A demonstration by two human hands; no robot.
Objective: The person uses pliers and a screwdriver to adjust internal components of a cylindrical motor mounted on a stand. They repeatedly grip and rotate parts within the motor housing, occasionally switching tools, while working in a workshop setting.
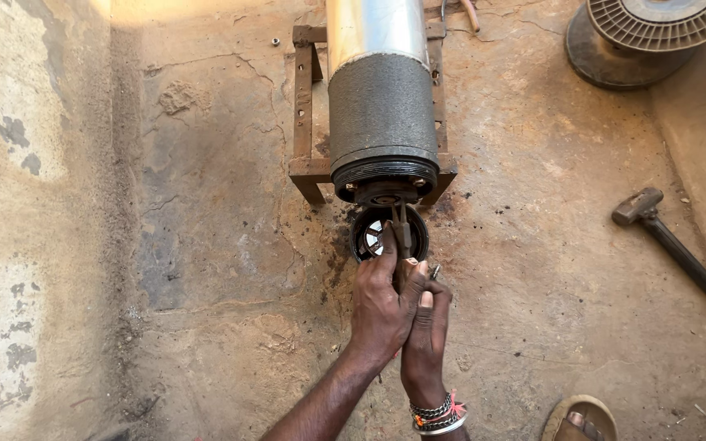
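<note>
While both hands close together around a pair of pliers (pixel 403 237), the tool's long axis runs almost straight away from the person, up the picture toward the end of the big cylindrical motor body (pixel 382 106). The left hand (pixel 382 306) is wrapped over the handles from the left, its forefinger stretched forward along the tool, and it sits slightly nearer the work than the right hand (pixel 428 339), which is clamped on the handle ends just behind and to the right, bangles at its wrist. The plier tips reach the dark fitting at the motor's open end (pixel 386 194), right where the cylinder's ribbed dark collar stops; whether the tips are actually biting a part there is too small to tell. Just beneath the tool, between the hands and the motor, lies a round black ring-shaped part (pixel 369 237) on the ground with pale metal showing inside. The motor rests lengthwise on a rusty metal frame (pixel 304 122), its axis in line with the pliers. A hammer (pixel 665 237) lies well apart to the right on the concrete floor (pixel 206 245), and a ribbed grey spool (pixel 655 28) sits at the top right corner.
</note>
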